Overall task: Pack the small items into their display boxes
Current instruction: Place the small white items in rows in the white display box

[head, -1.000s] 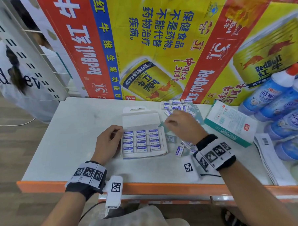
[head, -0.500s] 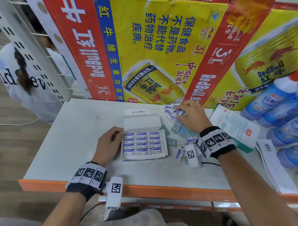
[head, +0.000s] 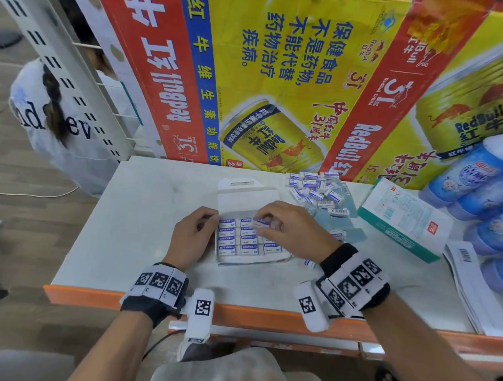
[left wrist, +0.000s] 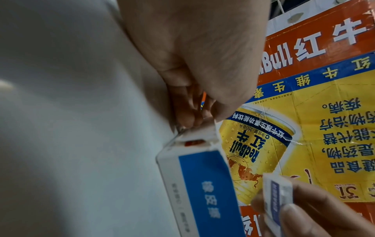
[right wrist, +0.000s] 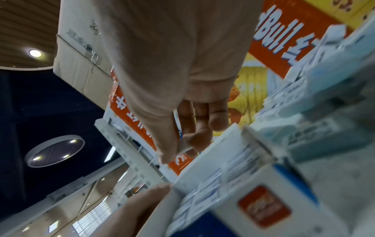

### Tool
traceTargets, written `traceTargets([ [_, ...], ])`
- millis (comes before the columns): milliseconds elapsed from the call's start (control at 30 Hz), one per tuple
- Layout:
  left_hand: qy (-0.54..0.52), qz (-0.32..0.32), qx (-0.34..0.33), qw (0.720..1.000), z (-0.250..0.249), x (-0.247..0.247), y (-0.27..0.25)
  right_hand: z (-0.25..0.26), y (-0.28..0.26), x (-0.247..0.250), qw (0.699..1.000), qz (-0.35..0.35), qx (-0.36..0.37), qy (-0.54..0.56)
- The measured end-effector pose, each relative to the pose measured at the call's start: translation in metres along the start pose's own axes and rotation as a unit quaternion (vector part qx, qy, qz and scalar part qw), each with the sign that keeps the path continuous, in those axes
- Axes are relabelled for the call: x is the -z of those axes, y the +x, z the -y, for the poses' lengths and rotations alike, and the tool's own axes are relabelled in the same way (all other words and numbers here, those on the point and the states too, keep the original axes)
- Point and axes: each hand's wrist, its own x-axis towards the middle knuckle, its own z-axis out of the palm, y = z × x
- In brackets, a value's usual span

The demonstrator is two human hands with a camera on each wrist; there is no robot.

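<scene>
An open white display box (head: pixel 225 260) lies at the table's middle, its rows filled with blue-and-white erasers and its lid flap (head: pixel 246 199) folded back. My left hand (head: pixel 194 236) grips the box's left wall; in the left wrist view its fingertips (left wrist: pixel 190 121) pinch the box's corner (left wrist: pixel 202 184). My right hand (head: pixel 286 229) pinches one eraser (head: pixel 261 222) just above the box's far right rows. That eraser (left wrist: pixel 278 197) also shows in the left wrist view. A pile of loose erasers (head: pixel 313 187) lies behind and right of the box.
Red Bull cartons (head: pixel 269 88) wall off the table's back. A green-and-white carton (head: pixel 401 221), blue bottles (head: pixel 480 186) and stacked papers (head: pixel 473 281) fill the right side. A person in white (head: pixel 54 121) crouches beyond the left shelf post. The orange table edge (head: pixel 249 308) runs in front.
My right hand reached back to the loose pile, took an eraser and returned over the box. My left hand stayed on the box's left side.
</scene>
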Motion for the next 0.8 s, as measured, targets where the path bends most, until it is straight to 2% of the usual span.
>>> traceTargets([
  [133,0.0,-0.011,-0.014,1.0,0.002,-0.001,0.0,0.016,0.002,-0.017,0.996,0.083,0.007,-0.015],
  [300,0.003,-0.012,-0.019,1.0,0.003,-0.001,0.001,0.028,0.009,-0.027,0.989,0.135,-0.015,-0.054],
  [800,-0.007,-0.011,-0.019,1.0,0.003,-0.002,0.001,0.031,0.009,-0.037,0.987,0.126,0.024,-0.092],
])
